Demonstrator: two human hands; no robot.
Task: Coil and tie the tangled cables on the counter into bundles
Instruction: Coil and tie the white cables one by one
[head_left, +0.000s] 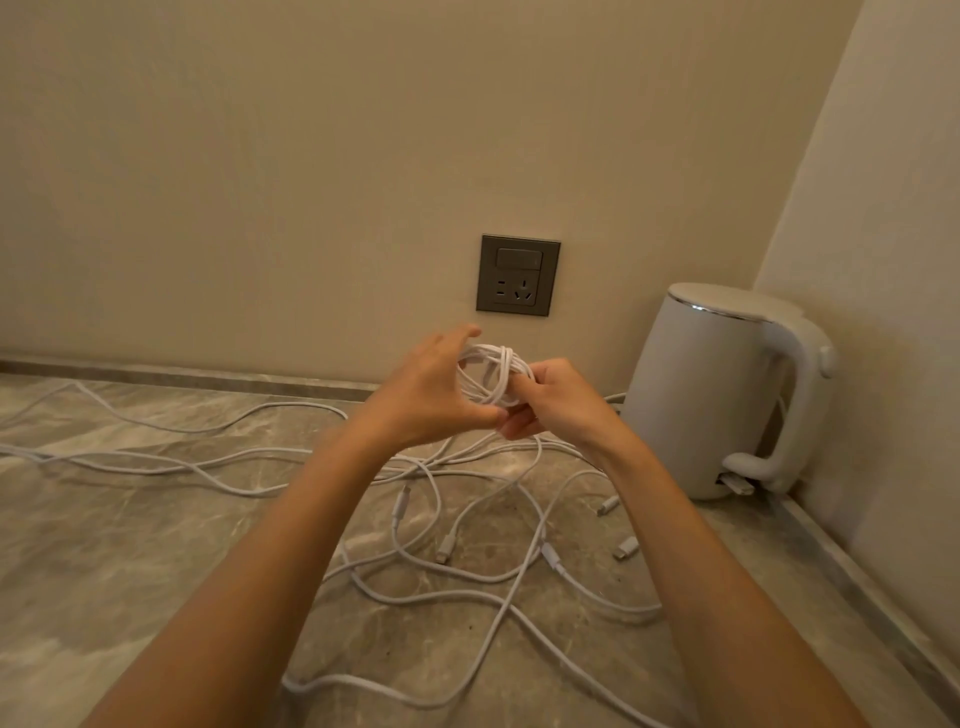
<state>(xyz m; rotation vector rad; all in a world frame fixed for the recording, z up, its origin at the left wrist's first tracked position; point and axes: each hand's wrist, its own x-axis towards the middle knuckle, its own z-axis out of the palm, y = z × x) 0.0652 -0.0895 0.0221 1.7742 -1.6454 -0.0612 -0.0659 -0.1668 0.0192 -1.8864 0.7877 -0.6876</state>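
Head view: at centre, above the grey marbled stone counter (130, 545), left hand (434, 387) and right hand (558, 397) curl around a small coiled white cable bundle (493, 376). Loose tangled white cables (467, 566) sprawl at six o'clock; white electric kettle (727, 389) at three o'clock.

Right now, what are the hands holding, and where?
A coiled white cable: the left hand grips the coil's left side, the right hand pinches its right side.

The counter (130, 519) looks like polished grey-brown marble with a soft shine. The cables (467, 571) have a smooth white plastic coat. The kettle (717, 395) is matt white plastic with a thin shiny metal rim.
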